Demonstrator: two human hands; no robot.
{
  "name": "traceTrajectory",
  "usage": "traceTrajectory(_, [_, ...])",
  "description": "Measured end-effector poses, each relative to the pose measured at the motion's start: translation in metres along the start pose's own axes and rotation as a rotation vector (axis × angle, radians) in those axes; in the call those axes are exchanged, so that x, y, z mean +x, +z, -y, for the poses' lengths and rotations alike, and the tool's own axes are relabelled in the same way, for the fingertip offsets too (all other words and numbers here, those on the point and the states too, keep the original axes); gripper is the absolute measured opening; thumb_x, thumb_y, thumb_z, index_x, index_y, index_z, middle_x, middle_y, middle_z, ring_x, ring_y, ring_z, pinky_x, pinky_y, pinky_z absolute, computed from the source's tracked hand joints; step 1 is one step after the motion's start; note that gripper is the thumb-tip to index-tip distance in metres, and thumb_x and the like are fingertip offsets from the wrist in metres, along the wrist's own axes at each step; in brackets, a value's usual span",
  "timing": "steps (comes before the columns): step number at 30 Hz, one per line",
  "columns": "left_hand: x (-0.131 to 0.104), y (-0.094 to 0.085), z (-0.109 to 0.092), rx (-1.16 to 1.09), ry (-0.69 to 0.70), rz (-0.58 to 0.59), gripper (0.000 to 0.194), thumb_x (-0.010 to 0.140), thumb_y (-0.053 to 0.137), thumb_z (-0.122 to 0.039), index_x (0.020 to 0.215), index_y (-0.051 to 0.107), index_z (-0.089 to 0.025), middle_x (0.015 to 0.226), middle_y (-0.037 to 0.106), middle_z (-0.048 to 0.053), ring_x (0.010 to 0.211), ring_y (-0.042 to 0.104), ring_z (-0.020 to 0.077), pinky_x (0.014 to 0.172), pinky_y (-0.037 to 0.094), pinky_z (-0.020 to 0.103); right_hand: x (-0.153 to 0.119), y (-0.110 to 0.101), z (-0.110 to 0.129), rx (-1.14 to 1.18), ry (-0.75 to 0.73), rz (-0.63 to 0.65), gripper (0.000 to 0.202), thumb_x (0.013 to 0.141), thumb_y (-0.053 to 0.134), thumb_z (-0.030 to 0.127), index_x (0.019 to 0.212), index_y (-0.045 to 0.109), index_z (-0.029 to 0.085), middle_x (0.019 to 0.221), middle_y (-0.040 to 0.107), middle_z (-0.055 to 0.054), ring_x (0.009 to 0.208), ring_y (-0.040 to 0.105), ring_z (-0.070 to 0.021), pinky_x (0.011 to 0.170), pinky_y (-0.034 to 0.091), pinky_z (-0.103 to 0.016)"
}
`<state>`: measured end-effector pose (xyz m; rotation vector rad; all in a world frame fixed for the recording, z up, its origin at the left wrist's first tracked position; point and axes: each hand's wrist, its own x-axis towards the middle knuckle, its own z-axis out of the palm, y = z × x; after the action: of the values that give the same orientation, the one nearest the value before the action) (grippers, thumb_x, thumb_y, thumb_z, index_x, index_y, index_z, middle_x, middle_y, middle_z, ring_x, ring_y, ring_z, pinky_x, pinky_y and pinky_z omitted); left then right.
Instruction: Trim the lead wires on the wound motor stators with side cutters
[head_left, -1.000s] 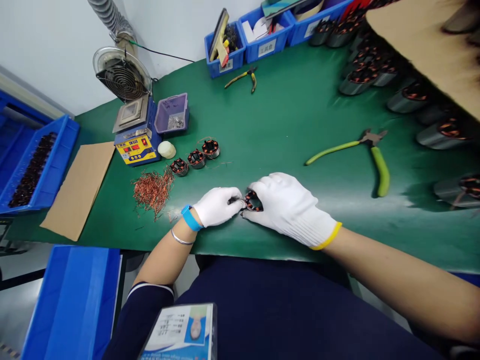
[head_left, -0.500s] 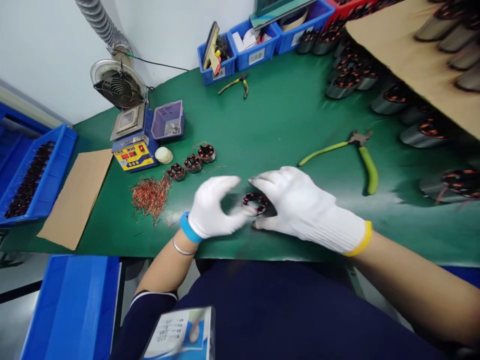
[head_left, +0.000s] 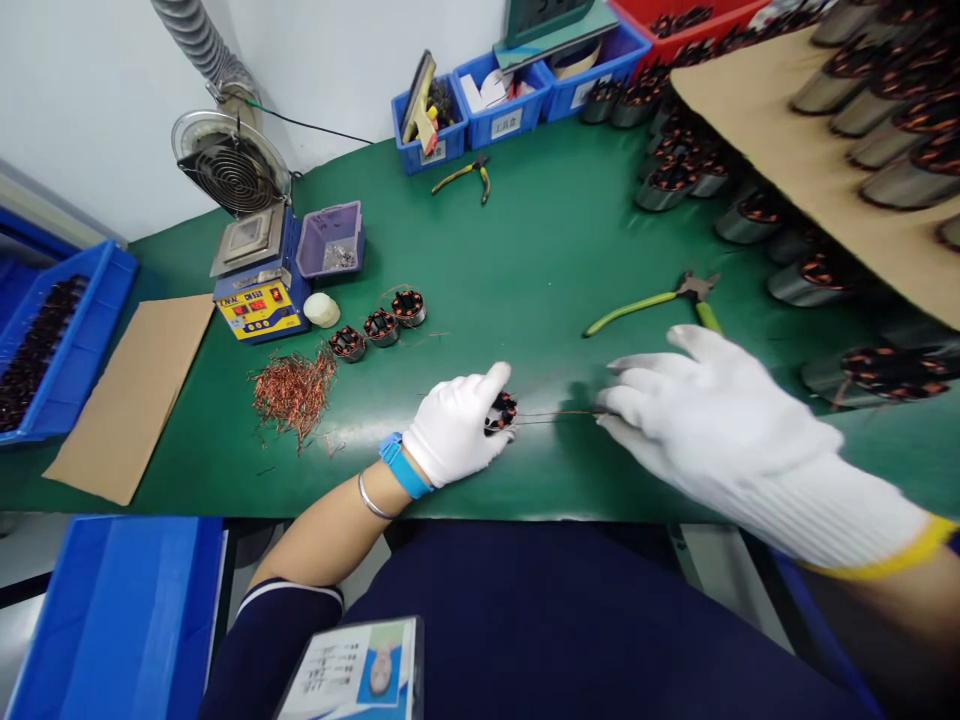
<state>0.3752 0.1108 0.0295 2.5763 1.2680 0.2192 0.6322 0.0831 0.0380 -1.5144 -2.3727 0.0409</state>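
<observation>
Gloved in white, my left hand [head_left: 457, 425] is closed around a small wound motor stator [head_left: 501, 412] on the green table near its front edge. Thin copper wires [head_left: 556, 416] run from the stator to the right, stretched nearly straight. Their far ends go into the fingertips of my right hand [head_left: 675, 410], which pinches them above the table. That hand partly covers the green-handled cutting pliers [head_left: 690, 292] behind it. Three more stators [head_left: 381, 327] stand in a row at the left, close to a heap of copper wire scraps [head_left: 295, 392].
A blue and yellow solder pot unit [head_left: 262, 305] stands at the left with a purple bin [head_left: 330, 240] beside it. Smaller pliers [head_left: 463, 180] lie at the back before blue bins [head_left: 506, 105]. Many metal-cased stators [head_left: 802, 280] and a cardboard sheet [head_left: 739, 110] fill the right.
My right hand has left the stator and moved right, drawing the wires out straight. My left hand has closed around the stator.
</observation>
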Motion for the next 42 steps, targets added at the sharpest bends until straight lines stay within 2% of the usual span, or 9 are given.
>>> traceTrajectory(5, [-0.001,-0.005,0.001,-0.045,-0.111,-0.038,0.084,0.075,0.082,-0.052,0.141,0.049,-0.012,0.126,0.067,0.017,0.114,0.066,0.0336,0.096,0.055,0.045,-0.025,-0.004,0.016,0.083,-0.002,0.087,0.031,0.087,0.062,0.055,0.091,0.073,0.026,0.097,0.073,-0.009,0.085,0.068,-0.0282,0.077,0.054,-0.043])
traceTrajectory(11, [0.001,-0.006,0.005,-0.099,-0.188,-0.060,0.052,0.078,0.077,-0.056,0.110,0.069,-0.017,0.103,0.073,0.010,0.098,0.071,0.0303,0.089,0.058,0.043,-0.010,0.040,0.055,0.193,-0.016,-0.031,0.051,0.098,0.049,0.053,0.123,0.067,0.012,0.125,0.067,-0.020,0.118,0.063,-0.0343,0.100,0.052,-0.049])
traceTrajectory(17, [0.000,-0.003,0.001,-0.151,-0.218,-0.244,0.046,0.072,0.078,-0.053,0.100,0.071,-0.018,0.097,0.073,0.010,0.092,0.072,0.0287,0.084,0.058,0.041,0.018,0.053,0.061,0.675,0.280,0.019,0.054,0.099,0.046,0.046,0.145,0.054,0.019,0.134,0.068,-0.015,0.117,0.069,-0.0289,0.094,0.060,-0.045])
traceTrajectory(21, [-0.004,-0.007,-0.002,-0.014,-0.164,-0.197,0.046,0.073,0.071,-0.060,0.092,0.071,-0.018,0.088,0.072,0.011,0.085,0.071,0.0304,0.079,0.056,0.044,0.034,0.053,0.063,0.952,0.383,-0.016,0.048,0.096,0.048,0.043,0.134,0.063,0.018,0.129,0.071,-0.014,0.113,0.070,-0.0260,0.091,0.060,-0.040])
traceTrajectory(24, [-0.005,-0.011,-0.001,0.029,-0.118,-0.154,0.045,0.073,0.071,-0.059,0.092,0.070,-0.018,0.087,0.072,0.010,0.086,0.071,0.0308,0.079,0.055,0.043,0.043,0.049,0.064,1.176,0.532,-0.063,0.033,0.086,0.059,0.043,0.101,0.074,0.018,0.087,0.074,-0.007,0.076,0.069,-0.0207,0.066,0.057,-0.034])
traceTrajectory(30, [-0.005,-0.024,0.005,0.064,-0.176,-0.028,0.040,0.071,0.074,-0.052,0.094,0.070,-0.019,0.093,0.073,0.010,0.090,0.071,0.0308,0.080,0.055,0.042,0.045,0.026,0.032,1.370,0.782,-0.372,0.027,0.072,0.064,0.044,0.081,0.061,0.019,0.056,0.040,0.005,0.048,0.033,-0.0100,0.046,0.026,-0.026])
traceTrajectory(34, [-0.011,-0.032,0.007,0.128,-0.176,-0.116,0.048,0.067,0.081,-0.055,0.096,0.069,-0.018,0.096,0.073,0.011,0.097,0.069,0.0341,0.099,0.050,0.053,0.028,0.007,-0.005,0.902,0.805,-0.511,0.030,0.077,0.064,0.041,0.096,0.068,0.017,0.076,0.060,-0.006,0.065,0.051,-0.0171,0.061,0.038,-0.035])
traceTrajectory(38, [-0.013,-0.026,-0.002,0.086,-0.095,-0.326,0.068,0.069,0.080,-0.065,0.114,0.064,-0.015,0.119,0.071,0.015,0.111,0.065,0.0349,0.113,0.039,0.056,0.009,0.003,-0.024,-0.153,0.714,-0.087,0.067,0.098,0.042,0.056,0.140,0.061,0.007,0.119,0.064,-0.030,0.093,0.061,-0.0355,0.064,0.032,-0.044])
traceTrajectory(42, [-0.005,-0.010,-0.004,0.024,-0.170,-0.145,0.037,0.091,0.065,-0.047,0.112,0.066,-0.017,0.111,0.073,0.012,0.102,0.068,0.0311,0.091,0.053,0.045,0.003,0.007,-0.034,-0.296,0.689,0.122,0.062,0.104,0.025,0.045,0.136,0.066,0.010,0.129,0.064,-0.026,0.091,0.062,-0.0350,0.064,0.032,-0.043])
